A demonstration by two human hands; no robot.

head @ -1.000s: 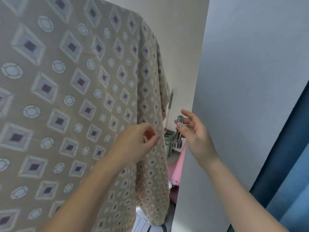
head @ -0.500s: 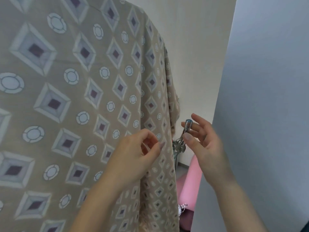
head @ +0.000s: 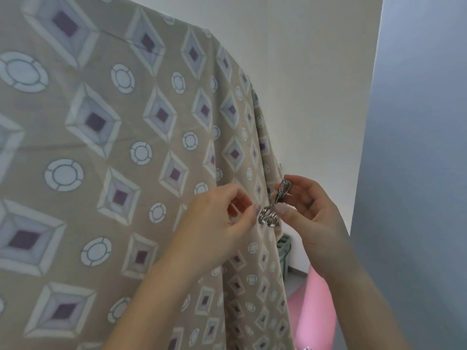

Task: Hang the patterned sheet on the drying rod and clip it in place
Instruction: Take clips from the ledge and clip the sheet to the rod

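The patterned sheet (head: pixel 131 157), beige with grey diamonds and white circles, hangs draped from above and fills the left of the view; the rod under it is hidden. My right hand (head: pixel 305 218) pinches a shiny metal clip (head: pixel 274 204) between thumb and fingers, right beside the sheet's hanging right edge. My left hand (head: pixel 217 223) has its fingers curled in front of the cloth, its thumb tip almost touching the clip's lower jaws; whether it pinches the fabric I cannot tell.
A grey-blue wall panel (head: pixel 414 173) stands close on the right. A white wall (head: pixel 303 72) lies behind the sheet. Low down between sheet and panel are a pink object (head: pixel 318 306) and a green basket (head: pixel 284 251).
The view has tilted up and closed in on the sheet. My right hand has carried the clip left to the sheet's edge, close to my left hand's thumb.
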